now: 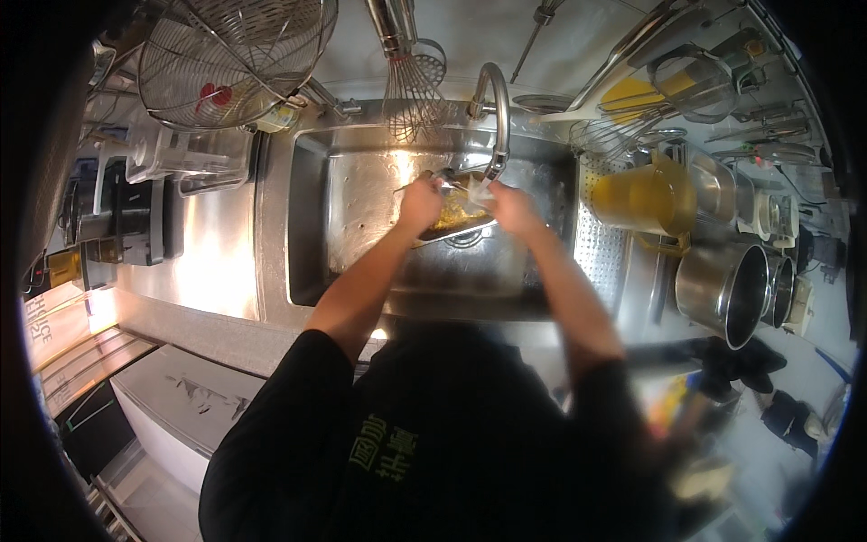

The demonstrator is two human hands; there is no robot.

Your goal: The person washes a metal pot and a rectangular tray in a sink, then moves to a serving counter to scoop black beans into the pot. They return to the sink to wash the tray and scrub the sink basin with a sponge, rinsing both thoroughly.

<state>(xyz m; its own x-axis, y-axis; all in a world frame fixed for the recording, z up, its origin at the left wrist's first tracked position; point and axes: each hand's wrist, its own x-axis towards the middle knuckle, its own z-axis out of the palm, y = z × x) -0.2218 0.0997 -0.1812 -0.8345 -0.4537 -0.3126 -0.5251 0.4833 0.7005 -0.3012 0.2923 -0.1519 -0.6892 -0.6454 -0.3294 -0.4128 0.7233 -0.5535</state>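
A stainless steel sink lies before me, with a shallow metal tray held over it below the faucet. Yellow bits of food cover part of the tray. My left hand is curled at the tray's left side, gripping a small dark and shiny thing too unclear to name. At the opposite side, my right hand pinches a whitish translucent piece, perhaps plastic film. The faucet's tip hangs just above that hand and hides part of the tray.
Whisks and a large wire strainer hang over the sink's far edge. Right of the sink are a perforated metal surface, a yellow pitcher and a steel pot. Clear plastic containers stand on the left.
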